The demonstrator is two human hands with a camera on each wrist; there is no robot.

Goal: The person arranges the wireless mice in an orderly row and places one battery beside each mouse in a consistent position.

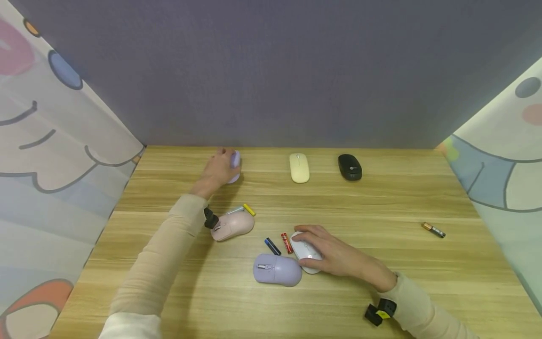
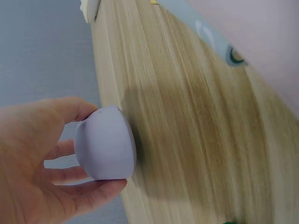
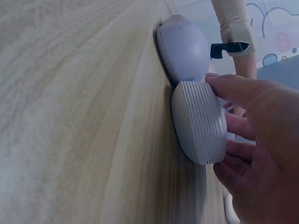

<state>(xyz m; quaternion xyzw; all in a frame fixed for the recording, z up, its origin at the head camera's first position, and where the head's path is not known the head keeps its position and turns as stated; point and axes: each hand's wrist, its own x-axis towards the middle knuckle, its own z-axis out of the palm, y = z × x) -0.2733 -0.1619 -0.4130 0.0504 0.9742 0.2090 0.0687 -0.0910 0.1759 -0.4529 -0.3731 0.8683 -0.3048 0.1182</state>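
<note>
At the table's far left, my left hand (image 1: 218, 169) grips a small lavender mouse (image 1: 235, 165), thumb on one side and fingers on the other, as the left wrist view shows. My right hand (image 1: 334, 252) holds a white mouse (image 1: 306, 252) by its sides near the front middle. Its ribbed side (image 3: 201, 123) faces the right wrist camera. A larger purple mouse (image 1: 277, 270) lies against or very close to the white one. Beside them are a red battery (image 1: 286, 243) and a dark blue battery (image 1: 273, 246).
A pink mouse (image 1: 233, 225) lies under the left wrist's camera, with a yellow battery (image 1: 249, 209) and a light blue battery (image 1: 235, 210) behind it. Farther back sit a yellow mouse (image 1: 299, 168) and a black mouse (image 1: 350, 167). A copper-topped battery (image 1: 434, 230) lies right.
</note>
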